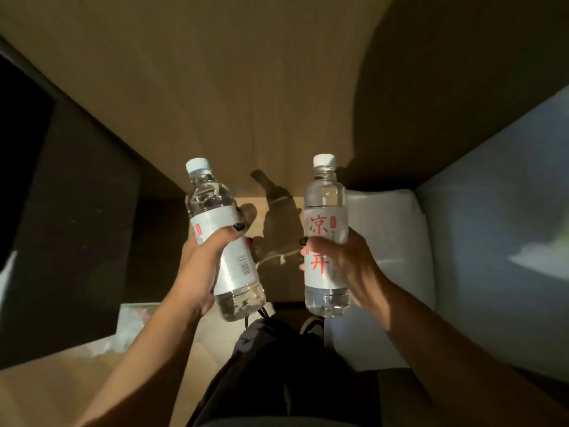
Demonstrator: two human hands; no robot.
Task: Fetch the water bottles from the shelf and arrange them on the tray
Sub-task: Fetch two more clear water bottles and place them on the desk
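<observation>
The fingers (237,228) of the left hand (200,263), dark-nailed, curled round the label of the left water bottle (224,241), grasping it at centre-left of the frame with its white cap tilted toward the upper left. The fingers (303,241) of the right hand (348,266) wrapped the right water bottle (325,235) from behind, gripping it upright at centre-right, its white label with red characters facing the camera. The two bottles stood apart, both held in the air above a tan floor (215,87), where their shadows fell between them. A pale cushioned seat (385,241) lay to the right, and dark trousers (277,380) filled the lower middle.
</observation>
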